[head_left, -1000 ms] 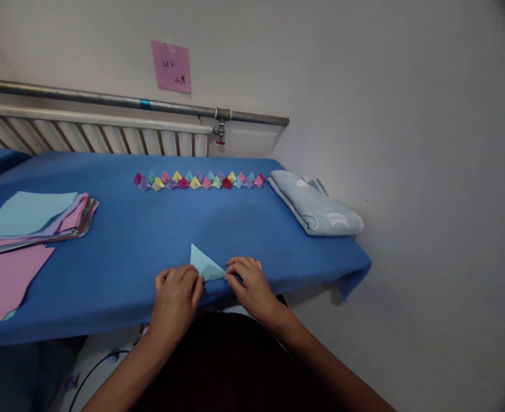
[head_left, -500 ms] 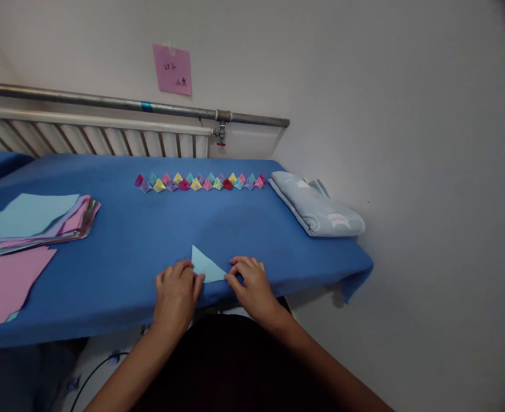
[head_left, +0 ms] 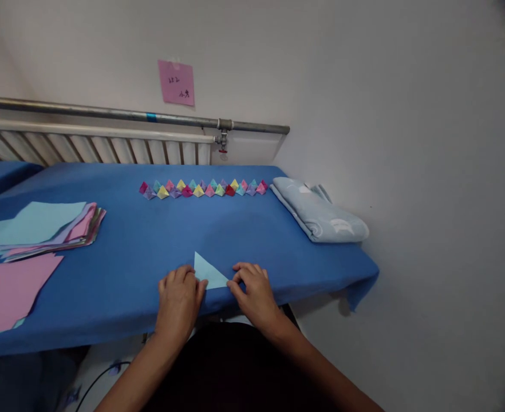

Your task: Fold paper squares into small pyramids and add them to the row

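A light blue sheet of paper, folded into a triangle, lies near the front edge of the blue-covered table. My left hand is closed on its left side, the thumb on the lower edge and the fingers covering part of the paper. At the right-hand corner, the thumb and fingertips of my right hand pinch the paper. The left part of the triangle is hidden under my left hand.
Several small folded paper pieces stand in two rows at the back. To the left lie a stack of coloured paper and pink sheets. A folded light blue cloth rests at the right by the wall. Behind runs a radiator.
The view has tilted slightly, so everything sits a little lower and to the right. Both hands keep their hold on the paper triangle, which looks the same.
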Tool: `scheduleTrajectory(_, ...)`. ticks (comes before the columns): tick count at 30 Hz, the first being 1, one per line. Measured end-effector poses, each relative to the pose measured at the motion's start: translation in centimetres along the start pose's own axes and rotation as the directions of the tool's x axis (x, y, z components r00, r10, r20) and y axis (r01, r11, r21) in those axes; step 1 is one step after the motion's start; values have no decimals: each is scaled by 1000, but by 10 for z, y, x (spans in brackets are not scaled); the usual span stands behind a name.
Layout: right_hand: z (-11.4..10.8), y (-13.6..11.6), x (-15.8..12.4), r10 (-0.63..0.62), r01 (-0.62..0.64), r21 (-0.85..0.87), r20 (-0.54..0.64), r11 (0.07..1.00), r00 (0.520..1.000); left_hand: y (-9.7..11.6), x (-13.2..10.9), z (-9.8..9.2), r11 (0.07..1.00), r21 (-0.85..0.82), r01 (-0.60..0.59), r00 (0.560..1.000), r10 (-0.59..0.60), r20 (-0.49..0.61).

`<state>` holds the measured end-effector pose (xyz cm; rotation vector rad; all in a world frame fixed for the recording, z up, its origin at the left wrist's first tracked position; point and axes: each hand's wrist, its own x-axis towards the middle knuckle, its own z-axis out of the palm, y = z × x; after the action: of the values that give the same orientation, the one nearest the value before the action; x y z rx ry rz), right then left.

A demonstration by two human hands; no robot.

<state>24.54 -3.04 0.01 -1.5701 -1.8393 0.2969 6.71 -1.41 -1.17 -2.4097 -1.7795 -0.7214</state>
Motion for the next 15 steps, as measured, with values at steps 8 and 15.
scheduleTrajectory(8,-2,-2,0,11,-11,-1,4,1000,1000,2,1,-1,1000,24,9,1000,-9,11)
scheduleTrajectory(15,-1,-2,0,19,-19,-13,8,1000,1000,-2,2,-1,1000,8,4,1000,-5,17)
